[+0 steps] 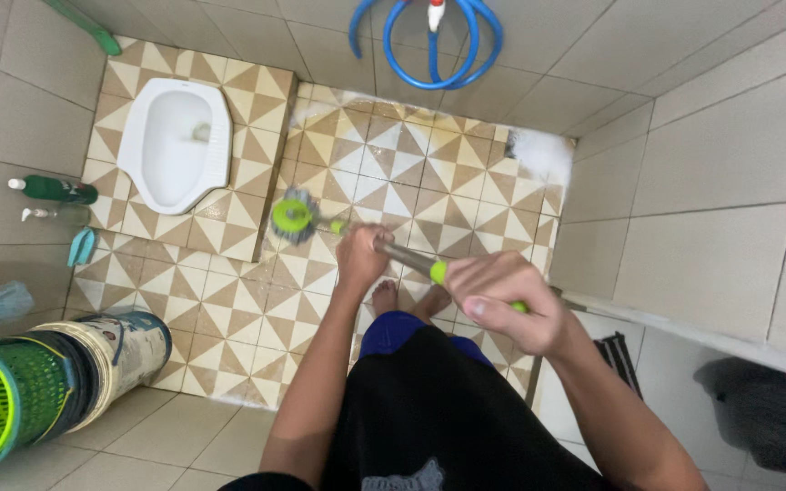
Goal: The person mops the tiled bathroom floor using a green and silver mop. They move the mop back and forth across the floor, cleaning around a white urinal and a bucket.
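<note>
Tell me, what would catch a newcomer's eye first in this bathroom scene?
Probably the brush, its lime-green head pressed on the wet patterned floor in the middle, with both hands on its long handle: the left hand nearer the head, the right hand on the green grip. Next come the white squat toilet on its raised step at upper left, and the blue hose coiled on the wall above.

Long brush handle: brushed metal shaft, lime-green plastic grips. Round brush head: green plastic, grey bristles. Brown-and-cream triangle-patterned ceramic floor tiles: wet, glossy. White squat toilet pan: smooth glazed porcelain. Blue coiled hose: shiny plastic.
</note>
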